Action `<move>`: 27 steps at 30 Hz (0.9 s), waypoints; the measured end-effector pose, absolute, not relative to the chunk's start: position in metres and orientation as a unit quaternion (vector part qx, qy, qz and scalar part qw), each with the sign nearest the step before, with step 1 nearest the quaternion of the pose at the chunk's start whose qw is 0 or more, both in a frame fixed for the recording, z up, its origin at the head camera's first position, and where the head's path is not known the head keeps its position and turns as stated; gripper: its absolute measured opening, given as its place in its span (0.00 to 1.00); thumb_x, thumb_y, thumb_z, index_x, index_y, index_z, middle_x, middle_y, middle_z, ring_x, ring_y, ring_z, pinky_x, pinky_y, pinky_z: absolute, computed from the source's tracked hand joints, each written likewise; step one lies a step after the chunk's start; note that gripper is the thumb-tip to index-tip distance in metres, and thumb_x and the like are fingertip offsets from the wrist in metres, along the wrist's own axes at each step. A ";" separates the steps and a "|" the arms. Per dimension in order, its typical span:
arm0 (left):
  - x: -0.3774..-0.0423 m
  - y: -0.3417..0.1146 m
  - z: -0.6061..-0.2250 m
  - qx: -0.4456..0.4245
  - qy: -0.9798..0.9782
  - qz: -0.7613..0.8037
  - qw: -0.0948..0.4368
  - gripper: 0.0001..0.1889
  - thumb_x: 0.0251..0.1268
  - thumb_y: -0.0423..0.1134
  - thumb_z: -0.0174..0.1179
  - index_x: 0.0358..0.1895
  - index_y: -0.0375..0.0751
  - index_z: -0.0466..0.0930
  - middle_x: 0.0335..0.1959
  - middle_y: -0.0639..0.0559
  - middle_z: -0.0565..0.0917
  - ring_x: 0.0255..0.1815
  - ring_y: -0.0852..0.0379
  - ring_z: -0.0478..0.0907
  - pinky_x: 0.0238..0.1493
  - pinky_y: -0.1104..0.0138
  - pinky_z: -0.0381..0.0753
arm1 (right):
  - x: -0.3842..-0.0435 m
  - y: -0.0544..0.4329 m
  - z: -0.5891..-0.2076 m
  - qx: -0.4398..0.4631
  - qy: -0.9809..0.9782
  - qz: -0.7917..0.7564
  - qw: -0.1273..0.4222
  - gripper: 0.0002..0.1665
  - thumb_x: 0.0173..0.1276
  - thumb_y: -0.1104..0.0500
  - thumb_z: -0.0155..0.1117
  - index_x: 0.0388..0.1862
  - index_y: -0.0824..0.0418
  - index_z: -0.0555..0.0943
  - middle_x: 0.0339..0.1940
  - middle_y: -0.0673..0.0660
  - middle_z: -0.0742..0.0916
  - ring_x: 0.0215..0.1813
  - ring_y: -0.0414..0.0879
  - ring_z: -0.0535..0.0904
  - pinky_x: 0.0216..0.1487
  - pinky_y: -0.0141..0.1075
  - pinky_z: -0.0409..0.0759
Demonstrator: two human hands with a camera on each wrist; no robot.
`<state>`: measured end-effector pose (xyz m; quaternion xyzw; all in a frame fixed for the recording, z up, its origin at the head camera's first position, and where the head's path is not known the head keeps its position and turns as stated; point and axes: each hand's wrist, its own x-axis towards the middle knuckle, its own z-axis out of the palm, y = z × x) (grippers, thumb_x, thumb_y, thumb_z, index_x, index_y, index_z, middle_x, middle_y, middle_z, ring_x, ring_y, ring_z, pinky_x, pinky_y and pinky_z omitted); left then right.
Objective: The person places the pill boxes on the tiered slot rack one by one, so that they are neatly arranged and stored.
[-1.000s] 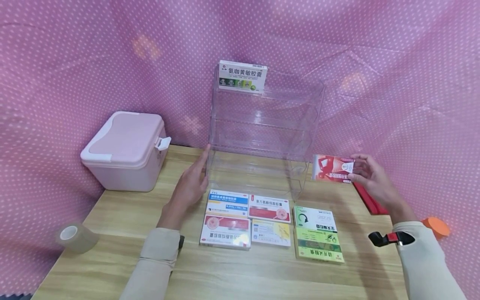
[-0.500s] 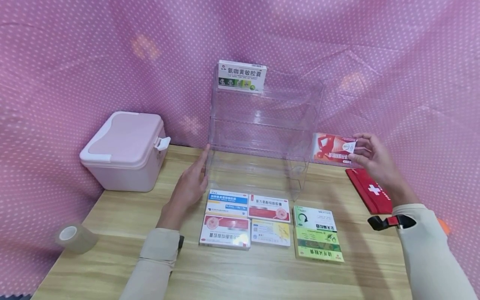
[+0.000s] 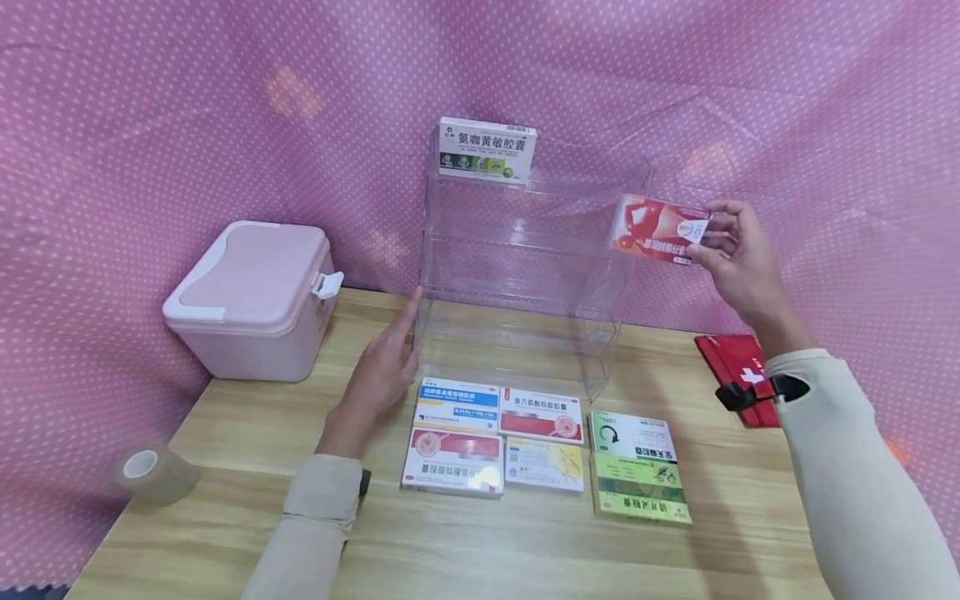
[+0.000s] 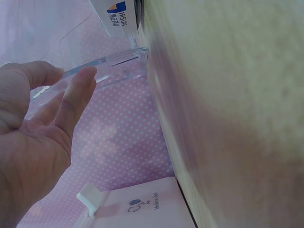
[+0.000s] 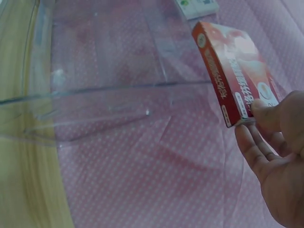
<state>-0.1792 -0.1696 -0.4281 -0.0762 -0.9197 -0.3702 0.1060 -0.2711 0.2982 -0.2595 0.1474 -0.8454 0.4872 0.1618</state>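
Note:
My right hand (image 3: 750, 262) pinches one end of a red medicine box (image 3: 660, 229), thumb on its printed face and fingers behind. The box is in the air, overlapping the right side of a clear acrylic tiered display rack (image 3: 517, 271) in the head view. In the right wrist view, the box (image 5: 237, 71) is tilted, its red narrow side showing. My left hand (image 3: 382, 362) rests at the rack's left side, fingers extended. The left wrist view shows the thumb and fingertips (image 4: 85, 73) against the clear side panel (image 4: 111, 61). A white-and-green medicine box (image 3: 487, 150) stands in the rack's top tier at left.
Several medicine boxes lie before the rack, including a blue-and-white one (image 3: 459, 404) and a green-yellow one (image 3: 641, 487). A pink medicine chest (image 3: 247, 300) and a tape roll (image 3: 157, 475) stand left. A red first-aid pouch (image 3: 731, 367) lies right. Polka-dot cloth (image 3: 360, 100) hangs behind.
My right hand has lifted the red medicine box upward from beside the rack's lower tiers to its upper part, uncovering the red pouch. The left hand has stayed in place.

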 end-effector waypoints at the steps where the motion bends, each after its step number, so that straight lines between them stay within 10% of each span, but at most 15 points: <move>1: -0.179 -0.169 -0.428 -0.076 -0.919 -0.371 0.106 0.59 0.74 0.25 0.62 0.87 0.79 0.32 0.89 0.48 0.58 0.82 0.36 0.69 0.83 0.42 0.72 | -0.274 0.294 -0.256 0.146 -0.848 0.481 0.170 0.34 0.75 0.76 0.61 0.73 0.52 0.70 0.52 0.42 0.80 0.51 0.32 0.82 0.49 0.16 0.86; 27: -0.179 -0.170 -0.428 -0.070 -0.918 -0.376 0.102 0.60 0.74 0.25 0.62 0.87 0.81 0.32 0.88 0.44 0.62 0.81 0.35 0.71 0.82 0.41 0.73 | -0.331 0.203 -0.186 0.139 -0.853 0.424 0.271 0.30 0.72 0.74 0.63 0.69 0.54 0.73 0.48 0.40 0.78 0.54 0.38 0.81 0.61 0.31 0.87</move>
